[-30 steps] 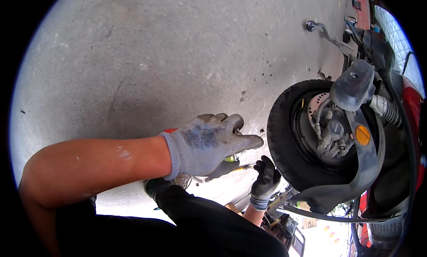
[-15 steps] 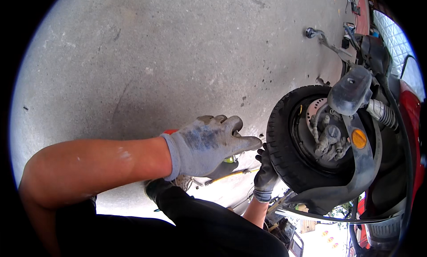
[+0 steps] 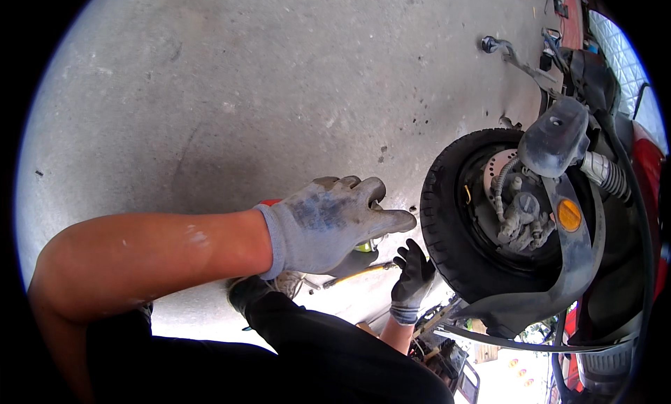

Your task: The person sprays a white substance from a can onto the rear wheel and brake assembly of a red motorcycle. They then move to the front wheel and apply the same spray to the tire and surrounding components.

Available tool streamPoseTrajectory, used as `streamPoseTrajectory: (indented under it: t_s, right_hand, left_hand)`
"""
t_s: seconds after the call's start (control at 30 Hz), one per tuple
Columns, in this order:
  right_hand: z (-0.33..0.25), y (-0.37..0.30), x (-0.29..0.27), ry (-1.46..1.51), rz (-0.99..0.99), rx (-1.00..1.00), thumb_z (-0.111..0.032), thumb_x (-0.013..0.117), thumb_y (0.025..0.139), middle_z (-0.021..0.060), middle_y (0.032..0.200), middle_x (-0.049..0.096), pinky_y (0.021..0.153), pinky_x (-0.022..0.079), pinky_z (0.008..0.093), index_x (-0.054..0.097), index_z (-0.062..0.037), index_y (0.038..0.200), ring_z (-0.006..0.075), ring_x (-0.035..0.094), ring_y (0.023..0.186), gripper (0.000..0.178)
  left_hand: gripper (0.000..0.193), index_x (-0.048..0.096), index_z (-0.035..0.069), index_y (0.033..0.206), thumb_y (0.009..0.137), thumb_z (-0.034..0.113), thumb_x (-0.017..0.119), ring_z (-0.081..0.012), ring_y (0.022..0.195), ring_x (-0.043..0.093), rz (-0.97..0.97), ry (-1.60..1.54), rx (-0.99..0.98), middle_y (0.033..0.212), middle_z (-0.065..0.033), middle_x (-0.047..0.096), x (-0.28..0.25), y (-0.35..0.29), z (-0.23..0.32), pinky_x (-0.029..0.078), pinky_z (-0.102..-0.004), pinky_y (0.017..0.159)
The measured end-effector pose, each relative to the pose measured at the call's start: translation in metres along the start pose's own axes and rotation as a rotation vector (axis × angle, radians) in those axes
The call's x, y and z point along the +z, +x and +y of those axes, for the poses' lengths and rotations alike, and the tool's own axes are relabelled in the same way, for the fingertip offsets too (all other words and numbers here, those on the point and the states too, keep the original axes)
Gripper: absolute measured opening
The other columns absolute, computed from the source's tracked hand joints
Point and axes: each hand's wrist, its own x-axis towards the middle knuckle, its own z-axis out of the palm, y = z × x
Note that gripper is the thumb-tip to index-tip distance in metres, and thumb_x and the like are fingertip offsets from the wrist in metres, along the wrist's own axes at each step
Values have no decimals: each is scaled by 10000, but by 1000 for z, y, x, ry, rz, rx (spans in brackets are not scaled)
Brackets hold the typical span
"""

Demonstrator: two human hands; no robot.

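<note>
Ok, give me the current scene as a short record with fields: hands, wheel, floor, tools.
left hand: grey glove, fingers curled, held above the floor, nothing visibly gripped
right hand: dark glove, fingers spread, close to the tyre's lower left edge; contact cannot be told
wheel: scooter front wheel, black tyre, brake caliper and orange reflector showing
floor: grey concrete floor, dark spots
tools: yellowish-handled tool lying under the left hand

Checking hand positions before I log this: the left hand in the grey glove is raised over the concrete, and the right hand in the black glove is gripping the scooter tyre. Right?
Not quite. The head view shows the right hand in the black glove open beside the tyre, not gripping it. The left hand in the grey glove is indeed raised over the concrete.
</note>
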Motion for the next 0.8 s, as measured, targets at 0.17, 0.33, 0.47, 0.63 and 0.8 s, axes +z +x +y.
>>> streamPoseTrajectory:
  t_s: [0.17,0.33,0.47,0.63,0.8]
  right_hand:
    - [2,20,-8,-132,-196,-173,-202,610,993,189,1351,627,825,590,373,548,54,1392,252,677,1073,478]
    - [-14,25,18,117,-91,-250,23,571,932,154,1159,698,752,597,306,683,76,1169,212,699,920,268]
    - [-25,16,16,89,-56,-196,22,594,933,152,1108,716,750,600,309,707,72,1121,213,703,882,225]
    - [-34,-9,-15,-138,-95,-357,-269,573,1043,192,1185,699,753,602,345,606,79,1296,253,718,927,432]
    - [-22,-21,-28,-169,-66,-357,-439,508,1062,222,1256,672,731,615,343,552,106,1350,290,724,984,617]
  left_hand:
    - [596,498,309,1501,936,331,684,-353,1102,634,-7,-7,-13,1284,-203,530,-7,-2,-1,518,-490,998]
    - [585,510,314,1492,934,337,686,-354,1114,634,-16,17,-34,1298,-199,531,-10,-6,2,515,-487,1012]
    - [581,517,316,1486,933,341,692,-345,1117,637,-13,37,-26,1295,-201,531,-3,-4,3,523,-478,1010]
    - [584,515,304,1484,931,337,697,-341,1121,632,-23,36,-18,1268,-195,535,1,-3,0,519,-485,1014]
    - [576,527,285,1472,925,333,704,-331,1089,632,-42,-1,-15,1249,-188,538,6,-2,-1,525,-491,981]
